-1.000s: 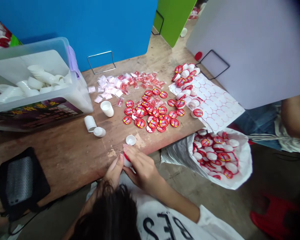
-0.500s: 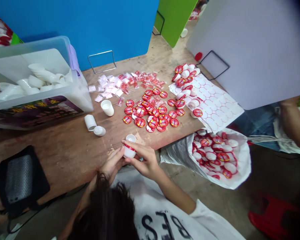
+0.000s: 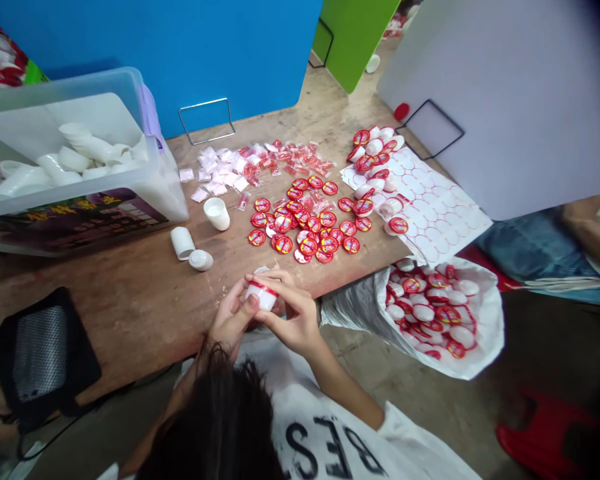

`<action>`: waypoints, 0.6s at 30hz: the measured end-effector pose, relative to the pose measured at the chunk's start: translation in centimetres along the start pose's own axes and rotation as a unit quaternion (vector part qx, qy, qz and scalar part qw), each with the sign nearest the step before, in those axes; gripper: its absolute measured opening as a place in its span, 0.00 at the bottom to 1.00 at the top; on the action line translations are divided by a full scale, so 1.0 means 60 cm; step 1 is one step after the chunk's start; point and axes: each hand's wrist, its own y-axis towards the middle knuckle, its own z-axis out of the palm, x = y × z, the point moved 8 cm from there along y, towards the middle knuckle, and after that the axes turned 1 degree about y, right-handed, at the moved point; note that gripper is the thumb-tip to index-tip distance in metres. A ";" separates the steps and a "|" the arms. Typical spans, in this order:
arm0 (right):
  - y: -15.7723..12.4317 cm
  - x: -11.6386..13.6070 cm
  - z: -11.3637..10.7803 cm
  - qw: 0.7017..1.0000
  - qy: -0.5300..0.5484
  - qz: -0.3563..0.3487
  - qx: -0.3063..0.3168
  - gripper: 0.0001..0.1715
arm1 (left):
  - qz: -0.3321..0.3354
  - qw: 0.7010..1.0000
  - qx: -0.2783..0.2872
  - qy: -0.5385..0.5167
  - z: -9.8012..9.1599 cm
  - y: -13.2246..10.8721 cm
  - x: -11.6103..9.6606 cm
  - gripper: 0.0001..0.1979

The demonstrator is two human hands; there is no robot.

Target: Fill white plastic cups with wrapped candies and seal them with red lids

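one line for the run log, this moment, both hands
left hand: holds white plastic cup with red band | right hand: holds same cup | nearby: red round labels on wooden table

Single head-worn camera above dark hair at bottom centre, facing forward and down, close over left hand, right hand, brown wooden table.

White short-sleeved tee, blk "BES" print on front

white plastic cup | red band round body | tilted, gripped between left hand and right hand | 6 o'clock in view
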 end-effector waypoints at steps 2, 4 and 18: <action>-0.003 0.000 -0.003 0.999 -0.039 -0.004 -0.004 0.21 | 0.034 0.997 -0.036 0.059 -0.015 0.003 -0.006 0.25; -0.008 -0.002 -0.004 0.998 -0.070 0.004 0.000 0.19 | 0.074 0.984 -0.076 0.142 -0.028 0.003 -0.016 0.24; -0.057 -0.094 0.023 0.920 0.289 0.237 -0.119 0.26 | 0.178 0.976 -0.022 0.121 -0.012 -0.008 -0.025 0.22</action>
